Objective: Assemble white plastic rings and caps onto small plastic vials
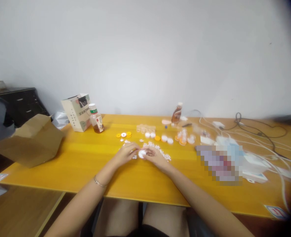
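Note:
A white round disc (142,154) is held up between my two hands above the middle of the table. My right hand (155,157) pinches its right side with thumb and fingers. From the other side, the bent fingers of my left hand (126,154) close on its upper left edge. Many small white pieces (163,154) lie scattered behind and beside the hands. Farther back are a yellow disc (157,138), several white round caps (150,135), and a short row of yellow and white rings (123,135). Fine detail on the disc is blurred.
A paper bag (77,113) and a bottle (96,120) stand at back left, a brown paper bag (46,141) at the left edge. Another bottle (176,114), clear plastic parts (183,136), cables (258,133) and a pixelated item (218,163) occupy the right side.

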Demonstrator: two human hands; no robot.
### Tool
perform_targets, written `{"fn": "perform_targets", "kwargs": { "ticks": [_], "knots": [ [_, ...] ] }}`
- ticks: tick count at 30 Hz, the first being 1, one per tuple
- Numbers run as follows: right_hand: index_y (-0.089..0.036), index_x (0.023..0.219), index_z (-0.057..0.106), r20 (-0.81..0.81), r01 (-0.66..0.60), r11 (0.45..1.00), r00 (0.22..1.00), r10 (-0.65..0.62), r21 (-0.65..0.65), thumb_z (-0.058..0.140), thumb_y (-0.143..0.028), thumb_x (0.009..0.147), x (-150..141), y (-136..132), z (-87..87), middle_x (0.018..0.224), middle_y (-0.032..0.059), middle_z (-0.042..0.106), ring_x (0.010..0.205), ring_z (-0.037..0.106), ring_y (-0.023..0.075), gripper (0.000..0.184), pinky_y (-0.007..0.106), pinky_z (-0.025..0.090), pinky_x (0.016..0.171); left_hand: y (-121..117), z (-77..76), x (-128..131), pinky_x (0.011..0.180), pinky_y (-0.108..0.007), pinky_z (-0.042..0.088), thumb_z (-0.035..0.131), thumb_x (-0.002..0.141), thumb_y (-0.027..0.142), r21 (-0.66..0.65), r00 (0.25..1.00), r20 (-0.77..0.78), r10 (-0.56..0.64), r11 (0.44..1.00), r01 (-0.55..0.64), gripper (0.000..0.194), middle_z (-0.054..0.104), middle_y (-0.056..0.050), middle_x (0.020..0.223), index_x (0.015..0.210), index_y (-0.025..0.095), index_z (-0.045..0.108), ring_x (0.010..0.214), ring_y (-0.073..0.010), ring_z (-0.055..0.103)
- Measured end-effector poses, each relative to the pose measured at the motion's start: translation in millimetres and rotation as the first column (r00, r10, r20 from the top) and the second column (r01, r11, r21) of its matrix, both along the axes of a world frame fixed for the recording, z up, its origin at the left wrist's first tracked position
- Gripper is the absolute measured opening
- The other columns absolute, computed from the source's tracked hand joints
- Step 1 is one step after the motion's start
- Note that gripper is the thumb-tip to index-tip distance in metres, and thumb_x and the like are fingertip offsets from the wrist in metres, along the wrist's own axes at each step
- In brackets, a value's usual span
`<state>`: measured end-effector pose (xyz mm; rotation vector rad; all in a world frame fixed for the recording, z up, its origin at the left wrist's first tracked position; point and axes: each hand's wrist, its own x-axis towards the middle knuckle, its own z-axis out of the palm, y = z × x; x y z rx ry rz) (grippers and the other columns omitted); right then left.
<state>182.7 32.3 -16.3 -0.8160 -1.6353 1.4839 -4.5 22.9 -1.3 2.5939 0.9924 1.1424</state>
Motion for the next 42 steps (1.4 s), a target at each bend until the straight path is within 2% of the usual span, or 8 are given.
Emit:
{"fn": "perform_targets", "kwargs": {
  "ticks": [6,15,30,42],
  "knots": [
    [-0.021,0.090,0.058,-0.006,-0.009,1.000,1.000,0.009,-0.011,0.064,-0.028,0.063,-1,-1,0.2,0.080,0.0007,0.063,0.077,0.059,0.0152,0.029,0.032,0.044,0.076,2,-4.7,1,0.072,-0.025,0.042,0.042,0.083,0.022,0.107,1.000,-0.020,0.007,0.994,-0.005,0.018,0.057,-0.007,0.084,0.089,0.017,0.059,0.080,-0.0134,0.053],
    [-0.021,0.091,0.059,0.015,0.003,1.000,1.000,-0.003,-0.008,0.063,-0.029,0.064,-2,-5,6.5,0.078,0.0003,0.063,0.074,0.059,0.0146,0.029,0.032,0.043,0.078,5,-9.9,-2,0.072,-0.025,0.042,0.045,0.082,0.019,0.190,0.997,-0.071,-0.019,0.981,0.032,0.016,0.061,-0.006,0.085,0.090,0.018,0.059,0.079,-0.0123,0.054],
    [-0.021,0.090,0.056,0.000,-0.004,1.000,1.000,0.004,-0.011,0.065,-0.029,0.063,-1,-2,-1.5,0.079,0.0007,0.063,0.076,0.059,0.0156,0.030,0.034,0.044,0.077,5,-8.5,-3,0.073,-0.027,0.039,0.047,0.081,0.027,0.153,0.993,-0.120,-0.017,0.988,0.035,0.017,0.060,-0.006,0.085,0.085,0.020,0.062,0.078,-0.0130,0.055],
    [-0.022,0.093,0.053,-0.009,-0.019,1.000,1.000,0.018,-0.022,0.065,-0.028,0.063,0,-3,1.1,0.072,-0.0017,0.062,0.072,0.059,0.0149,0.033,0.032,0.043,0.075,-1,3.5,-5,0.075,-0.026,0.038,0.046,0.083,0.026,0.176,0.974,-0.225,-0.013,0.983,0.054,0.017,0.060,-0.006,0.093,0.090,0.020,0.061,0.082,-0.0130,0.055]
  ]
}}
